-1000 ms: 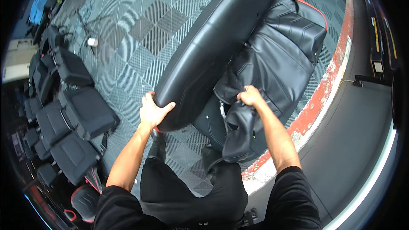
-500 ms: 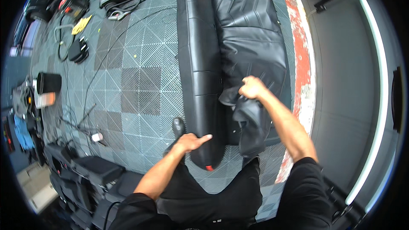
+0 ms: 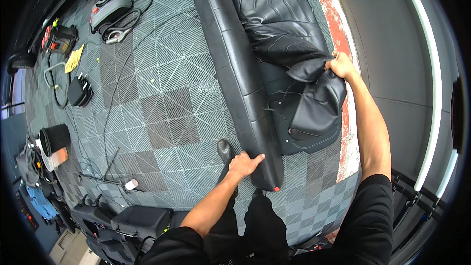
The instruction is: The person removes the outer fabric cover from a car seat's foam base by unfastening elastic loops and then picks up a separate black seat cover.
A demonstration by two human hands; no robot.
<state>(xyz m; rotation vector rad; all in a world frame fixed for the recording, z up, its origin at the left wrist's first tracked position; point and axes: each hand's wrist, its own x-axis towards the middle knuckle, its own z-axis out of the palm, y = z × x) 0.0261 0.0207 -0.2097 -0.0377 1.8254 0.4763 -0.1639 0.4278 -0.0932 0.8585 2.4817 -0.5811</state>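
A long black leather-look car seat cushion [image 3: 239, 64] lies on the floor in front of me, a small red tag at its near end. My left hand [image 3: 244, 164] grips its left edge near that end, thumb laid on top and fingers partly hidden. To its right lies a black leather-look seat cover [image 3: 274, 5] with red-orange trim at the far end. My right hand [image 3: 340, 65] is closed on a bunched fold of this cover, at its right side. The cover's near part hangs folded and creased. Beneath it shows a dark fabric panel [image 3: 280, 88] with loose thin strands.
A grey steam-cleaner-like machine [image 3: 112, 9] with a coiled hose stands far left, near a yellow cloth [image 3: 74, 59] and a black bag [image 3: 80, 91]. Black car seats [image 3: 142, 220] sit at near left. A red and white painted strip [image 3: 346, 113] borders the floor at right.
My right hand has pulled the cover's fold to the right, baring more of the dark panel. My left hand stays at the cushion's near end. The view has shifted.
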